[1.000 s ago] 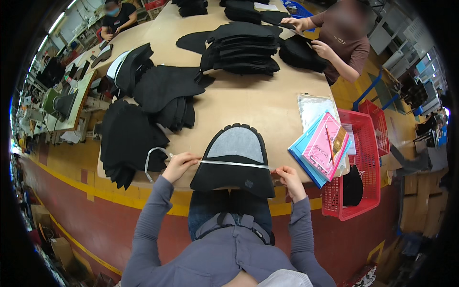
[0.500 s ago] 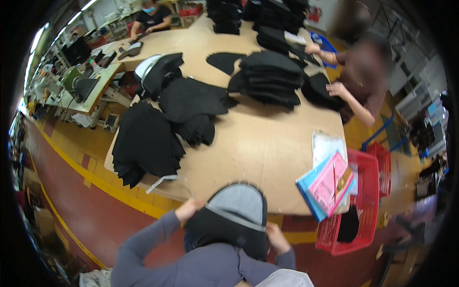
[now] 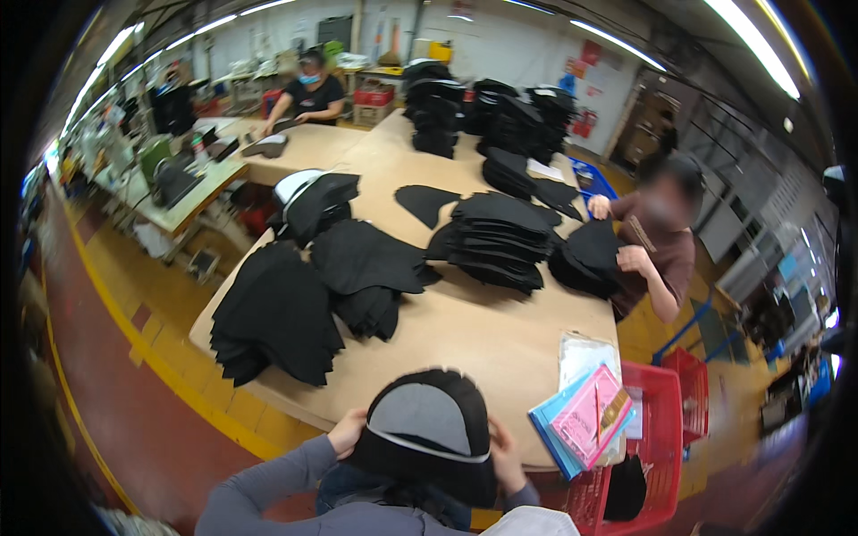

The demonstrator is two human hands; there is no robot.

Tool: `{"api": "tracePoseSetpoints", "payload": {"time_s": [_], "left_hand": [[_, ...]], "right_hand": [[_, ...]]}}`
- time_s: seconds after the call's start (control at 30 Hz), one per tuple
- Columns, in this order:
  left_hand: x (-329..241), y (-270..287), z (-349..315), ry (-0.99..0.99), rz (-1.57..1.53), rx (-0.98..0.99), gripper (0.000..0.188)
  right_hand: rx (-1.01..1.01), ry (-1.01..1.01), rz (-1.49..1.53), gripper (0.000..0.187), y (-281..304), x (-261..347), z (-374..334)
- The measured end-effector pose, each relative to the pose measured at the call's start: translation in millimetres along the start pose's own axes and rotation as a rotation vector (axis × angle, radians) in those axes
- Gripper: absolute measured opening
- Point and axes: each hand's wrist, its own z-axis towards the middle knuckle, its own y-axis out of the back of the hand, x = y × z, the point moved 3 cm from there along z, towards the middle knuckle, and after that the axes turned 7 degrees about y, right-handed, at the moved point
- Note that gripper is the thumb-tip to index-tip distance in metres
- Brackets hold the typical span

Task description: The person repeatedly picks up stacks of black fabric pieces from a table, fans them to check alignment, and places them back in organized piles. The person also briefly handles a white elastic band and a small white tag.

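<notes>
A rounded black fabric piece [image 3: 393, 464] with a grey half-oval panel [image 3: 420, 415] is held at the table's near edge. A narrow light band [image 3: 429, 449] curves across it below the panel. My left hand [image 3: 349, 433] grips its left edge, fingers partly behind the fabric. On the opposite edge my right hand [image 3: 506, 456] is closed, its fingertips partly hidden. Nearest on the table, a fanned pile of black cut pieces [image 3: 273, 308] lies to the left, and a second pile [image 3: 366, 259] lies beside it.
A tall stack of black pieces [image 3: 496, 237] stands mid-table. Pink and blue booklets [image 3: 585, 415] overhang the right edge above a red crate [image 3: 661, 447]. A co-worker [image 3: 657, 232] handles black pieces at the right; another person [image 3: 308, 98] works at the far left.
The view has tilted upward, showing more of the far room. The fabric piece stays between my hands, its band now curved rather than straight. The co-worker's hands have shifted slightly.
</notes>
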Motion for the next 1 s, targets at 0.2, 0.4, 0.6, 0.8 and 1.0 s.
{"api": "tracePoseSetpoints", "payload": {"time_s": [0.2,0.4,0.6,0.8,1.0], "left_hand": [[-111.2,-46.0,38.8,-0.941,0.381,0.04,0.019],[-55.4,-22.7,53.3,-0.951,0.818,0.333,0.024],[-76.1,19.0,46.8,-0.87,1.173,0.203,0.025],[-108.6,69.6,50.3,-0.416,1.147,-0.113,0.034],[-156.9,-33.1,53.8,-0.142,0.553,0.115,0.046]], "right_hand": [[-0.202,1.074,-0.599,0.036,30.1,71.2,73.9],[0.477,1.105,-1.139,0.04,46.6,3.3,59.8],[0.185,0.701,-1.243,0.031,80.3,-5.4,47.4],[0.308,-0.081,-1.266,0.031,157.3,1.7,51.8],[0.135,-0.357,-0.354,0.038,139.8,56.0,122.0]]}}
